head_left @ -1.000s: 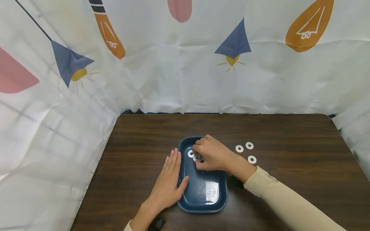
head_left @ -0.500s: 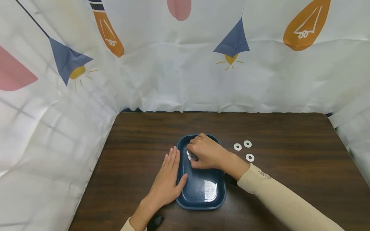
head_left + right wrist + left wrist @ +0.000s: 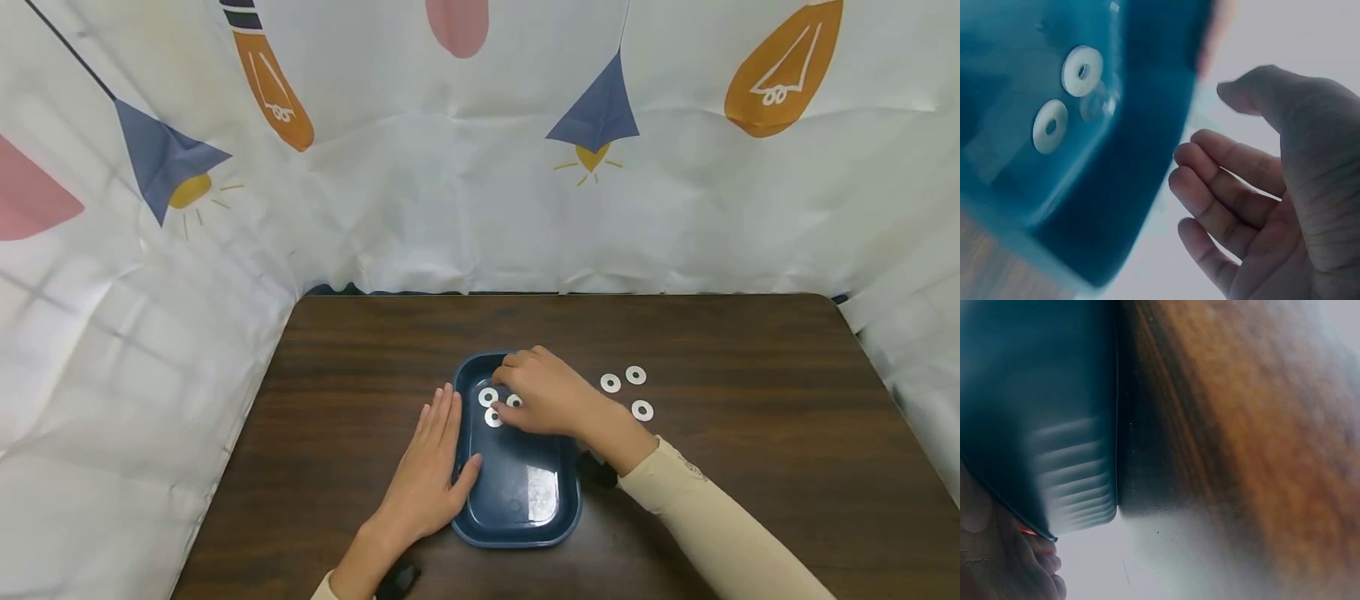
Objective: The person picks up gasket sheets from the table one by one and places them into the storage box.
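A blue tray (image 3: 517, 533) stands on the table, with three flat white washers inside near its far end. One washer (image 3: 488, 397) lies at the left, a second washer (image 3: 492, 417) just nearer, and a third washer (image 3: 513, 402) shows partly under my right hand (image 3: 547, 392). In the right wrist view, that hand's thumb is apart from its loosely bent fingers (image 3: 1235, 159) and nothing is between them; two washers (image 3: 1050, 127) show in the tray. My left hand (image 3: 423, 475) rests along the tray's left rim, fingers straight, thumb over the edge.
Three more white washers (image 3: 611, 383) lie on the brown wooden table (image 3: 720, 367), right of the tray beyond my right forearm. A white curtain (image 3: 465, 200) with lamp prints hangs behind the table and along its sides.
My right hand's thumb and fingers have spread from the washer, and three washers now show in the tray. My left hand keeps its place on the rim. The whole view has shifted slightly.
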A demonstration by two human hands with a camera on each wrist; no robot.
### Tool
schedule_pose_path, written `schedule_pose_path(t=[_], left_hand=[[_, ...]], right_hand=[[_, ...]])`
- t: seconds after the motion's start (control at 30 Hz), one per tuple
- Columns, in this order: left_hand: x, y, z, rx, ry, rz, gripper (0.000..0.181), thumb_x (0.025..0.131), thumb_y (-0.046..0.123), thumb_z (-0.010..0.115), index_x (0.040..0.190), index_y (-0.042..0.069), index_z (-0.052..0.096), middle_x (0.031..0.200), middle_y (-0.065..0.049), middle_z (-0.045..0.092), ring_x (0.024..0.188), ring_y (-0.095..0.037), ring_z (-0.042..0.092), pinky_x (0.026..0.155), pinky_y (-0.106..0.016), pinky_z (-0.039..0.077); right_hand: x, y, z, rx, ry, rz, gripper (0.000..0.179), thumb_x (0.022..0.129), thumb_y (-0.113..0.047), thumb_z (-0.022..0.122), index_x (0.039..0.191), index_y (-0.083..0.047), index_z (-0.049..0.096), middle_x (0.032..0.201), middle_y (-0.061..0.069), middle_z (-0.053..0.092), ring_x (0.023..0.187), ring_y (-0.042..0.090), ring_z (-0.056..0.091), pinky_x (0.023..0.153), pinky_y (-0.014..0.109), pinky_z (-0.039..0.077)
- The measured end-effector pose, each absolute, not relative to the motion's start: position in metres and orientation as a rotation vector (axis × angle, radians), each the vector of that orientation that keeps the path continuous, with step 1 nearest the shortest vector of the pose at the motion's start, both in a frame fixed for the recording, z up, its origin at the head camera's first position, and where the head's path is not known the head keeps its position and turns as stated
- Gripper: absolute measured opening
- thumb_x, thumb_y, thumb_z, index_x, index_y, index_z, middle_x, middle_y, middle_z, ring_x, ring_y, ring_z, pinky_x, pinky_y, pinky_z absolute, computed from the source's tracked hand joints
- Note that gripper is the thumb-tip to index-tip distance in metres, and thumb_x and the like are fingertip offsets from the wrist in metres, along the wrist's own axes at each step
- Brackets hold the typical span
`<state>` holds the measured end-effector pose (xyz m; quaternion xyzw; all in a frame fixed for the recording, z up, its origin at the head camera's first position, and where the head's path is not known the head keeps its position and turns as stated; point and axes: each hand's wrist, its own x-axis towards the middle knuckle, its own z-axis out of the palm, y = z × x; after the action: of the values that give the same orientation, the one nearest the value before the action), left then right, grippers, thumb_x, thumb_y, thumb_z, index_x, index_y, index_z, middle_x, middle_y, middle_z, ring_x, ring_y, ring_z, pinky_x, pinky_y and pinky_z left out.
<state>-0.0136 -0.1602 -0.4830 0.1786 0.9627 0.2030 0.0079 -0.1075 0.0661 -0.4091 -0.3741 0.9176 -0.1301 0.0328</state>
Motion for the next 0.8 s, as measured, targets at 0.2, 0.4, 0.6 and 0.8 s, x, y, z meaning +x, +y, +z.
schedule_pose_path(t=[0.2, 0.4, 0.6, 0.8], left_hand=[[-0.012, -0.16, -0.482, 0.553, 3.015, 0.644, 0.09, 0.102, 0.043, 0.063, 0.17, 0.006, 0.017, 0.181, -0.007, 0.007, 0.169, -0.027, 0.011, 0.135, -0.054, 0.02], [-0.013, -0.16, -0.481, 0.544, 3.036, 0.647, 0.09, 0.102, 0.043, 0.064, 0.17, 0.007, 0.017, 0.18, -0.011, 0.013, 0.169, -0.027, 0.012, 0.133, -0.058, 0.025], [-0.009, -0.161, -0.484, 0.533, 3.023, 0.651, 0.09, 0.102, 0.043, 0.063, 0.17, 0.008, 0.016, 0.181, -0.009, 0.011, 0.169, -0.026, 0.011, 0.134, -0.055, 0.021], [-0.009, -0.16, -0.484, 0.538, 3.043, 0.641, 0.089, 0.101, 0.043, 0.064, 0.169, 0.006, 0.02, 0.18, -0.011, 0.014, 0.169, -0.027, 0.013, 0.133, -0.057, 0.025]], right_hand=[[-0.095, 0.099, -0.408, -0.976, 2.894, -0.57, 0.031, 0.094, -0.032, 0.079, 0.118, -0.012, 0.08, 0.117, 0.004, 0.079, 0.111, 0.025, 0.071, 0.106, 0.049, 0.056], [-0.089, 0.118, -0.41, -0.896, 2.953, -0.657, 0.028, 0.093, -0.029, 0.08, 0.116, -0.013, 0.08, 0.114, 0.003, 0.079, 0.106, 0.024, 0.07, 0.102, 0.048, 0.058], [-0.077, 0.131, -0.42, -0.875, 2.978, -0.717, 0.026, 0.092, -0.027, 0.081, 0.114, -0.012, 0.08, 0.11, 0.002, 0.079, 0.104, 0.022, 0.072, 0.101, 0.049, 0.059], [-0.069, 0.143, -0.435, -0.791, 2.979, -0.804, 0.023, 0.093, -0.023, 0.08, 0.113, -0.012, 0.079, 0.107, -0.001, 0.078, 0.097, 0.016, 0.07, 0.094, 0.045, 0.06]])
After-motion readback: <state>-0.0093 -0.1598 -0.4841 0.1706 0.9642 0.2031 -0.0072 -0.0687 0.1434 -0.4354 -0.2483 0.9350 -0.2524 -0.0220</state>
